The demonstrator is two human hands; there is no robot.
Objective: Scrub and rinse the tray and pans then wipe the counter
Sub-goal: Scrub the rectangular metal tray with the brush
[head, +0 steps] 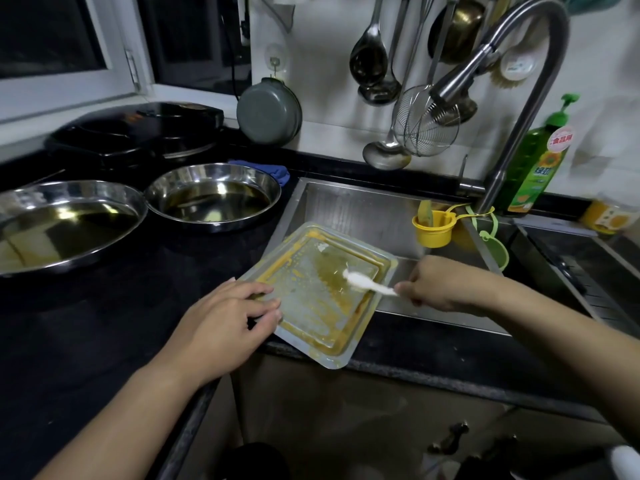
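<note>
A clear rectangular tray, smeared with orange-brown residue, lies tilted over the front left corner of the sink. My left hand grips its left edge, thumb on top. My right hand pinches the handle of a white scrubbing tool whose head lies on the tray's inner surface. Two round steel pans stand on the black counter to the left: a large one at the edge of view and a smaller one beside the sink, both holding oily liquid.
A tall steel faucet arches over the sink. A green dish soap bottle stands behind it, a yellow cup hangs inside the sink. A blue cloth lies behind the smaller pan. Ladles and a strainer hang on the wall.
</note>
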